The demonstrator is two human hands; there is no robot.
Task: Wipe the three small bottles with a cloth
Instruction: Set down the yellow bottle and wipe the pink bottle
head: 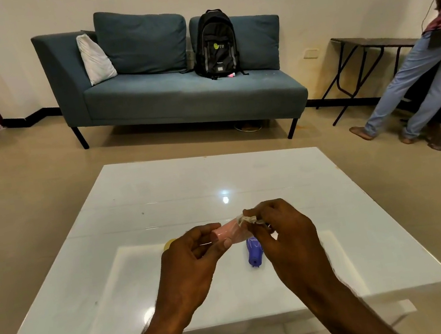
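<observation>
holding: 2 bare hands are raised over the white table (122, 210), with 1 bottle between them.
yellow bottle (169, 244): only a small part shows, behind the left hand, on the table.
left hand (191, 259): fingers closed around the base end of the pink bottle (227, 232); thumb below, other fingers above.
pink bottle: held above the table, lying almost horizontal, its far end going up to the right into the cloth.
cloth (247, 219): small, pale and crumpled, pressed on the right end of the pink bottle.
right hand (283, 234): fingers pinched shut on the cloth, touching the bottle through it.
blue bottle (254, 252): lying on its side on the table, under and between the hands, partly covered by the right hand.
background: blue sofa (174, 96) with a black backpack (214, 44); at far right a person in jeans (416, 86) stands.
</observation>
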